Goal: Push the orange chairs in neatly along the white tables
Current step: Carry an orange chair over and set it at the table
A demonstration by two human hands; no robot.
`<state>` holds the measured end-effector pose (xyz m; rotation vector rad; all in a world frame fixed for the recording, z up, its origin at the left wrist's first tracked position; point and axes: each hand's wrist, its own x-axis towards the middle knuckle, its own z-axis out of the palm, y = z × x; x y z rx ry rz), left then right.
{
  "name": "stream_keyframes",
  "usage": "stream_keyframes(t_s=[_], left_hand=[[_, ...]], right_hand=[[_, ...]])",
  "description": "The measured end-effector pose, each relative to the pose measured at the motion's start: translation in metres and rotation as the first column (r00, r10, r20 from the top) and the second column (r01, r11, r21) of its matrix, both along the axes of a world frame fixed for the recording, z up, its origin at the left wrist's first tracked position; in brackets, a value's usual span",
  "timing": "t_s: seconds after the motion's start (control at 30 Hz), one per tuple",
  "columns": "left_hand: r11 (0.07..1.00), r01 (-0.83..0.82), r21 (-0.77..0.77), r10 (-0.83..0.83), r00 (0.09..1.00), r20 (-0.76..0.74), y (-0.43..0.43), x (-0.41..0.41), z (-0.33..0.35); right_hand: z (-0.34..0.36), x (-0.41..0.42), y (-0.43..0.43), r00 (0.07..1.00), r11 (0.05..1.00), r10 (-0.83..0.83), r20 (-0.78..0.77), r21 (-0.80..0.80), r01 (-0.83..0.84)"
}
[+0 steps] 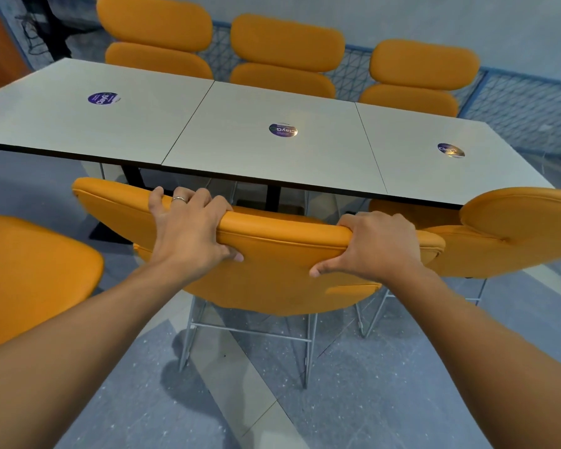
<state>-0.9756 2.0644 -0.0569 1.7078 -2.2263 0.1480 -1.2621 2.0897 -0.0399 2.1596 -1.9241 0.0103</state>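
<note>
**At the white tables (227,124)**

Grey floor (370,400) lies under us. We hold the middle orange chair (272,273) by the top of its back. Our left hand (188,234) and right hand (376,247) curl their fingers over the top, with thumbs on our side. It stands close to the near edge of the tables. The left chair (30,270) and the right chair (515,228) stand beside it. Three far chairs (287,43) sit across. Round purple stickers (283,129) lie on the tables.

Padded orange chair (272,270) just beside white tables (240,124)
</note>
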Motion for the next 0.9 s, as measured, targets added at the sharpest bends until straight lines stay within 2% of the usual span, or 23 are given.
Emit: stream_keyframes(t_s=[0.4,0.9], left_hand=[[0.998,-0.059,-0.027,0.059,0.998,0.003,-0.056,-0.038,-0.003],[0.992,-0.11,-0.056,0.112,0.993,0.022,-0.142,-0.085,-0.005]], right_hand=[[0.002,-0.032,-0.071,0.999,1.0,-0.022,0.031,0.015,0.021],[-0.002,-0.083,-0.172,0.997,0.999,0.044,0.063,0.005,-0.044]])
